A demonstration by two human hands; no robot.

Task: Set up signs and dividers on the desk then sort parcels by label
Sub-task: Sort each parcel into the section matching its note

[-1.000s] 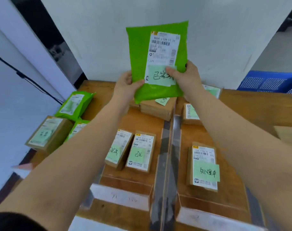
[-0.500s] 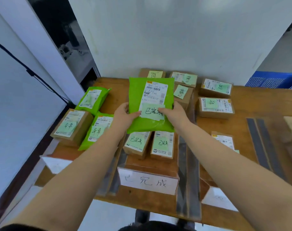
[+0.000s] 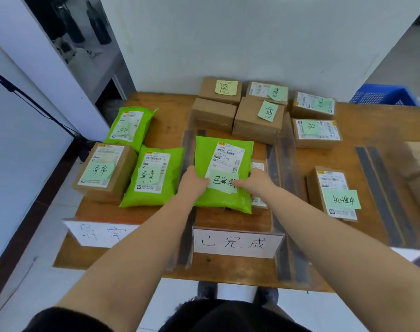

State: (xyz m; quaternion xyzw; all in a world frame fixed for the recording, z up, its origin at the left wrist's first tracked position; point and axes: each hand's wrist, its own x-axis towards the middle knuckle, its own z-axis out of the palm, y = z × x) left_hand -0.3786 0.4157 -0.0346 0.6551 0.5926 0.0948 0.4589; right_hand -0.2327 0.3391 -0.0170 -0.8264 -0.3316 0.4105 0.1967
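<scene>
Two hands hold one green bag [image 3: 222, 173] flat in the middle part of the bench [image 3: 170, 109]. Left hand [image 3: 192, 182] grips its left edge, right hand [image 3: 256, 184] its right edge, just behind a white sign [image 3: 236, 243].

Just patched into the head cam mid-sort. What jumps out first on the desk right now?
Both hands, left hand and right hand, press a bright green mailer down in the middle lane, behind the white sign reading 已完成. To the left lie two more green bags and a brown box with green notes, behind a partly hidden sign. Unsorted brown boxes cluster at the desk's far edge.
</scene>
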